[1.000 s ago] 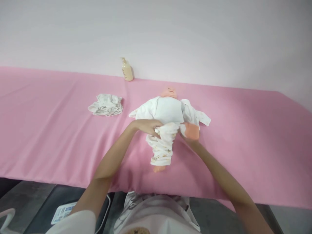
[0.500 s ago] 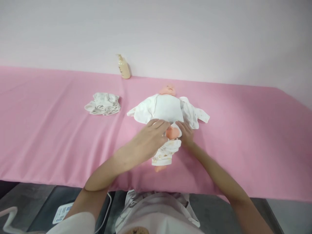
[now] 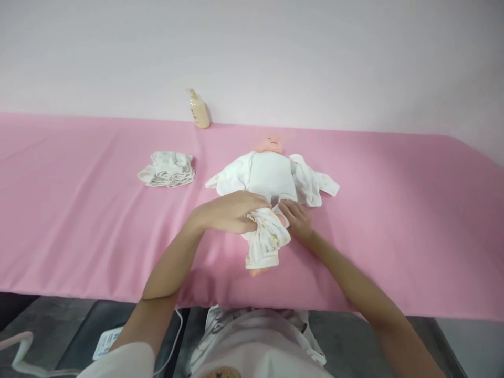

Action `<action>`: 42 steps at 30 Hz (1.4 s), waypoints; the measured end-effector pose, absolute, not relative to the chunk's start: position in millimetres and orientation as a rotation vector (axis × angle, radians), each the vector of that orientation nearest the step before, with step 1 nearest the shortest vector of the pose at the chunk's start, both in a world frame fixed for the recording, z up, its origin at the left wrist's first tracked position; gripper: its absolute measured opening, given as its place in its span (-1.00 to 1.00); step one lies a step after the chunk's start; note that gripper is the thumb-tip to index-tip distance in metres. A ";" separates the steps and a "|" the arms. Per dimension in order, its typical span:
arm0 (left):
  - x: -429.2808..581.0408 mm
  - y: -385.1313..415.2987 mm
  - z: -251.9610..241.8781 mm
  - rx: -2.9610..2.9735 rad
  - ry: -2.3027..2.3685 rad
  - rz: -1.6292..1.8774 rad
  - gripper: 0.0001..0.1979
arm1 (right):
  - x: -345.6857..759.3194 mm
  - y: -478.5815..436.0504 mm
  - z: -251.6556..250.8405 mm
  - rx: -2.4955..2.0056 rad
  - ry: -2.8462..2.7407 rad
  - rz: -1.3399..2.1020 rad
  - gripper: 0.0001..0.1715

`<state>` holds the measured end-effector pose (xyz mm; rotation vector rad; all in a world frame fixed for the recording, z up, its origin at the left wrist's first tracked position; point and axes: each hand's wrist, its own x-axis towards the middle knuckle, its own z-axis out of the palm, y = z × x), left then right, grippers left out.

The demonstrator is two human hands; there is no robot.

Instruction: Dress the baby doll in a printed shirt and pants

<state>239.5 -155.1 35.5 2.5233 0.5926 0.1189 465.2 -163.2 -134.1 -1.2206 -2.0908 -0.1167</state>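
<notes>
A baby doll (image 3: 269, 144) lies on its back with its head toward the wall, wearing a white top (image 3: 272, 176) with the sleeves spread to both sides. Small printed baby pants (image 3: 268, 239) are bunched around its legs, and a foot (image 3: 259, 271) pokes out below the cuff. My left hand (image 3: 235, 211) is closed on the upper part of the pants, its fingertips partly hidden by the fabric. Beside the doll's hip, my right hand (image 3: 296, 218) pinches a white edge (image 3: 281, 214) around the thigh; whether it is diaper or cloth is unclear.
A folded stack of light printed cloth (image 3: 168, 170) lies to the left of the doll. Against the wall stands a cream pump bottle (image 3: 200, 110). A pink sheet (image 3: 98, 220) covers the table up to its near edge. A dark chair (image 3: 84, 333) is below, at left.
My left hand has pulled the waist of the pants upward, covering most of the bare thigh that showed before. My right hand stays at the hip, shifted slightly inward.
</notes>
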 end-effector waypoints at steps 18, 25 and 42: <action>247.4 -177.5 38.4 2.866 0.732 0.263 -0.64 | 451.0 -164.1 -127.8 -1.317 -1.912 -0.425 -0.64; 243.3 -153.6 31.4 2.668 0.684 0.299 -0.70 | 455.7 -163.3 -136.5 -1.201 -1.983 -0.544 -0.74; 256.1 -101.9 -21.6 1.936 0.450 0.286 -0.71 | 458.9 -162.2 -136.0 -1.032 -1.949 -0.435 -0.74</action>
